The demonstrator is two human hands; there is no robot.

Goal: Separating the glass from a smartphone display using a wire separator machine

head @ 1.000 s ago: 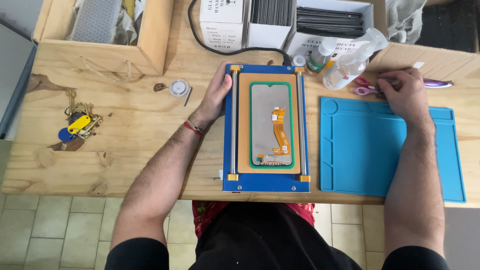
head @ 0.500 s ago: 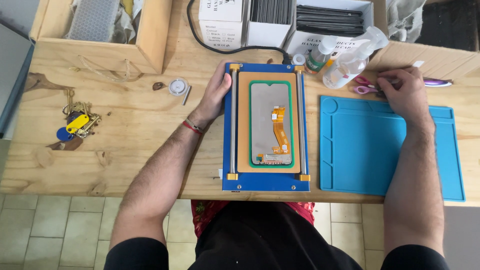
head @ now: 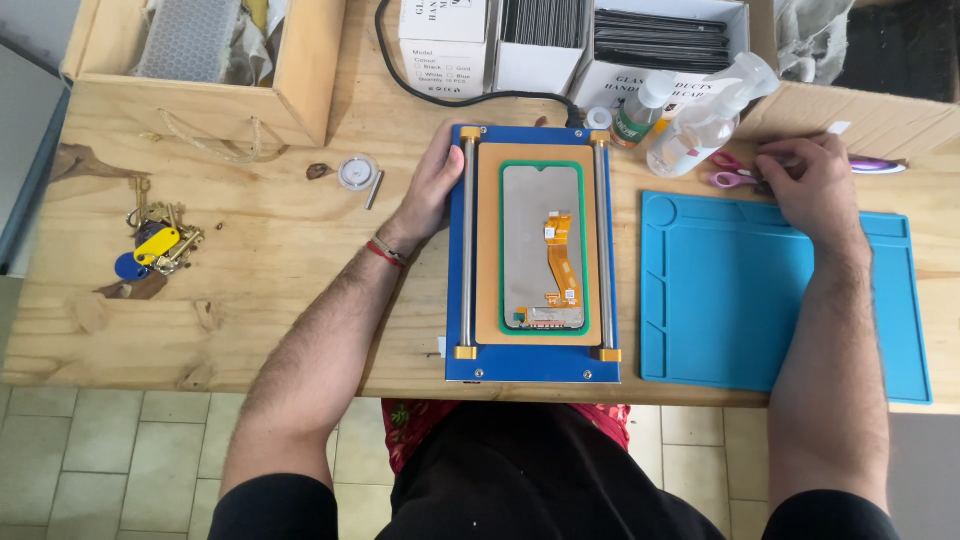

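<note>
A blue metal plate device (head: 530,368) with two side rails lies in front of me. On its orange pad is a phone screen (head: 541,245) with a green rim, back side up, showing an orange flex cable. My left hand (head: 432,188) grips the device's left edge near the far corner, thumb by the rail. My right hand (head: 812,185) lies at the far edge of a blue silicone mat (head: 740,300), fingers bent over the blades of pink scissors (head: 728,170). A purple tool tip (head: 880,166) sticks out to the right of that hand.
Clear bottles (head: 700,120) and white boxes of dark glass panels (head: 660,35) stand behind the device. A black cable (head: 440,90) runs to it. A wooden crate (head: 200,90), a small round tin (head: 355,172) and a bunch of keys (head: 160,245) are on the left.
</note>
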